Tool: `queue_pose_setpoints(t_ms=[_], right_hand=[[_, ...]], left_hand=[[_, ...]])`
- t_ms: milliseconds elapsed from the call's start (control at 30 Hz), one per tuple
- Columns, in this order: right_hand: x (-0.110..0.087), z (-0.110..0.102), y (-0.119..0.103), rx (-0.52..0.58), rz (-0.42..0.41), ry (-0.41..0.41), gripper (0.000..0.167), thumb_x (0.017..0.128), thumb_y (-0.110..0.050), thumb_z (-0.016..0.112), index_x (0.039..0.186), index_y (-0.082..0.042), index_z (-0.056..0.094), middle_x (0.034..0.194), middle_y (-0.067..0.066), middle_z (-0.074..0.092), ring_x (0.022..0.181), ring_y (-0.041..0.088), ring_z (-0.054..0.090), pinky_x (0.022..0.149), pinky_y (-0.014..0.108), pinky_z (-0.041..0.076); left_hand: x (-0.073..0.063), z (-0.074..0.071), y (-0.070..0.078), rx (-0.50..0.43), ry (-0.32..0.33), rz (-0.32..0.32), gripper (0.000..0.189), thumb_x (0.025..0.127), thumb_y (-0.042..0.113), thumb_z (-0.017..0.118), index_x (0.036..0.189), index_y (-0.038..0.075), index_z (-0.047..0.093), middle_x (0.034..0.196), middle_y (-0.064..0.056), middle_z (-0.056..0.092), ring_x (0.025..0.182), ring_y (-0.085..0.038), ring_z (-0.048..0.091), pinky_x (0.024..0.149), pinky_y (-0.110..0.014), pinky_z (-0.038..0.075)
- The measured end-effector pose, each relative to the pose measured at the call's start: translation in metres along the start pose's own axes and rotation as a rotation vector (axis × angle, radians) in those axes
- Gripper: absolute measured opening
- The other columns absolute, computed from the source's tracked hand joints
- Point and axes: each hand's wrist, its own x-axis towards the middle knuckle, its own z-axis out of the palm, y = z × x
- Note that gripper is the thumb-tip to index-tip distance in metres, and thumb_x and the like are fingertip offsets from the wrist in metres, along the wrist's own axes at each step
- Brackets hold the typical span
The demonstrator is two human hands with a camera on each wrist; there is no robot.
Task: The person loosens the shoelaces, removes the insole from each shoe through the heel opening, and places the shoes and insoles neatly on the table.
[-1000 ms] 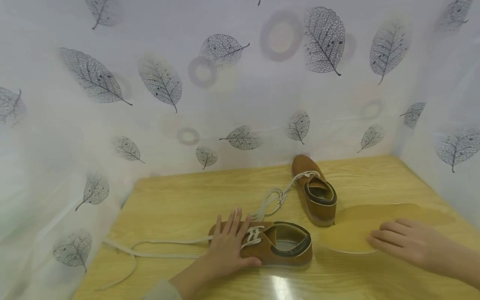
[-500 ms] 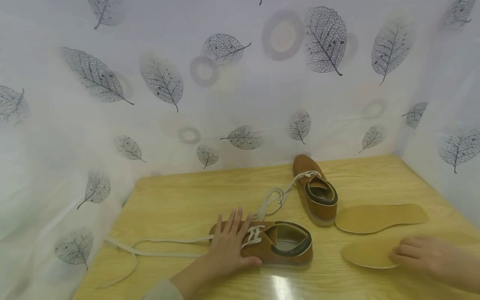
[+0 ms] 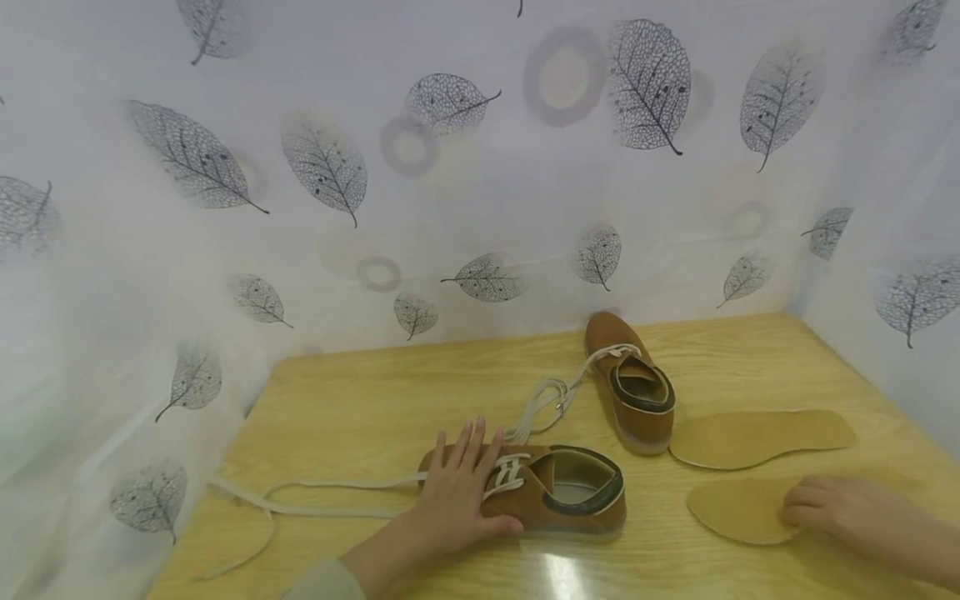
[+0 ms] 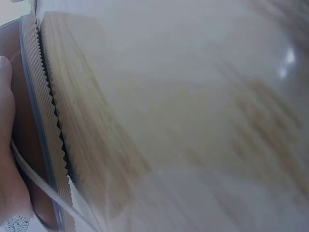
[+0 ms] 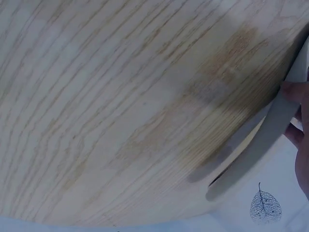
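My left hand [image 3: 453, 500] rests on the toe and laces of a brown lace-up shoe [image 3: 555, 523], fingers spread and straight. The shoe stands with its opening to the right; its ribbed sole [image 4: 48, 111] edges the left wrist view. At the right, my right hand [image 3: 855, 521] pinches a tan insole [image 3: 735, 508] by its middle, thumb on one face and fingers on the other. The right wrist view has that insole [image 5: 258, 150] standing tilted on edge at the wood surface. A second insole [image 3: 761, 437] lies flat just behind it.
Another brown shoe [image 3: 611, 337] stands farther back, toe toward the leaf-printed wall covering [image 3: 487, 183]. Its pale laces [image 3: 536, 408] lie loosely piled beside it. Long laces [image 3: 330, 511] trail left from the front shoe across the wooden tabletop [image 3: 360, 400].
My right hand has drawn its insole right and nearer, uncovering the second insole behind. In the last half second it has shifted only slightly. The left hand stays on the shoe.
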Motion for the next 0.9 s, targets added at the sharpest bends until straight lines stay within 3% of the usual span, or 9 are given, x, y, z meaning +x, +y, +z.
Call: queue_pose_setpoints(t_ms=[133, 233, 367, 467, 533, 600, 700, 800, 900], right_hand=[[0.001, 0.001, 0.003, 0.059, -0.023, -0.004, 0.03, 0.093, -0.043, 0.048, 0.081, -0.025, 0.068, 0.083, -0.014, 0.062, 0.071, 0.007, 0.058, 0.067, 0.013, 0.046], [0.009, -0.001, 0.005, 0.102, -0.063, -0.014, 0.022, 0.068, -0.044, 0.075, 0.08, -0.026, 0.067, 0.081, -0.015, 0.06, 0.069, 0.003, 0.054, 0.061, 0.016, 0.042], [0.028, -0.006, 0.008, 0.104, -0.12, -0.034, 0.027, 0.054, -0.031, 0.078, 0.072, -0.028, 0.057, 0.072, -0.019, 0.048, 0.061, -0.004, 0.039, 0.052, 0.015, 0.032], [0.042, -0.009, 0.013, 0.026, -0.102, -0.04, 0.014, 0.083, -0.026, 0.062, 0.071, -0.025, 0.055, 0.069, -0.018, 0.045, 0.058, -0.002, 0.038, 0.049, 0.016, 0.032], [0.05, -0.009, 0.017, -0.035, -0.071, -0.039, 0.036, 0.1, -0.031, 0.038, 0.072, -0.022, 0.059, 0.068, -0.015, 0.049, 0.057, 0.002, 0.042, 0.047, 0.019, 0.035], [0.059, -0.01, 0.02, -0.096, -0.046, -0.037, 0.056, 0.103, -0.04, 0.019, 0.077, -0.019, 0.064, 0.068, -0.011, 0.054, 0.057, 0.007, 0.046, 0.046, 0.021, 0.037], [0.076, -0.012, 0.023, -0.116, -0.021, -0.028, 0.055, 0.102, -0.045, 0.024, 0.077, -0.019, 0.066, 0.067, -0.01, 0.056, 0.056, 0.008, 0.047, 0.045, 0.02, 0.038], [0.094, -0.014, 0.022, -0.1, 0.007, -0.028, 0.047, 0.101, -0.046, 0.034, 0.078, -0.02, 0.066, 0.068, -0.012, 0.057, 0.057, 0.007, 0.05, 0.046, 0.019, 0.039], [0.112, -0.017, 0.018, -0.044, 0.088, -0.064, 0.032, 0.094, -0.044, 0.052, 0.083, -0.019, 0.069, 0.072, -0.011, 0.061, 0.059, 0.007, 0.055, 0.047, 0.02, 0.043]], left_hand=[[-0.001, -0.003, 0.0, -0.009, -0.012, 0.018, 0.108, 0.077, 0.085, 0.023, 0.152, 0.009, 0.007, 0.157, -0.021, 0.007, 0.143, -0.039, 0.011, 0.111, -0.065, 0.011], [-0.003, -0.01, 0.002, -0.048, -0.03, 0.044, 0.103, 0.08, 0.081, 0.026, 0.152, 0.009, 0.012, 0.157, -0.017, 0.01, 0.143, -0.038, 0.015, 0.112, -0.062, 0.016], [-0.007, -0.022, 0.011, -0.14, -0.007, 0.071, 0.091, 0.087, 0.072, 0.033, 0.151, 0.009, 0.019, 0.157, -0.013, 0.016, 0.141, -0.035, 0.024, 0.111, -0.059, 0.024], [-0.008, -0.028, 0.018, -0.244, 0.149, 0.117, 0.08, 0.091, 0.062, 0.042, 0.146, 0.006, 0.031, 0.151, -0.011, 0.032, 0.135, -0.03, 0.038, 0.108, -0.058, 0.03], [-0.009, -0.029, 0.022, -0.334, 0.307, 0.182, 0.069, 0.092, 0.053, 0.049, 0.139, 0.002, 0.044, 0.142, -0.011, 0.048, 0.127, -0.027, 0.049, 0.105, -0.053, 0.038], [-0.01, -0.031, 0.028, -0.409, 0.476, 0.276, 0.054, 0.093, 0.041, 0.057, 0.127, -0.001, 0.055, 0.128, -0.012, 0.06, 0.115, -0.025, 0.059, 0.1, -0.045, 0.046], [-0.012, -0.033, 0.037, -0.541, 0.597, 0.357, 0.037, 0.091, 0.024, 0.064, 0.117, -0.003, 0.061, 0.114, -0.014, 0.067, 0.103, -0.024, 0.065, 0.092, -0.031, 0.053], [-0.018, -0.04, 0.047, -0.804, 0.457, 0.244, 0.033, 0.09, 0.018, 0.065, 0.115, -0.002, 0.062, 0.108, -0.012, 0.069, 0.098, -0.02, 0.067, 0.086, -0.025, 0.054], [-0.023, -0.048, 0.057, -1.118, 0.165, -0.05, 0.035, 0.09, 0.021, 0.065, 0.117, 0.0, 0.062, 0.102, -0.009, 0.071, 0.091, -0.015, 0.068, 0.08, -0.026, 0.056]])
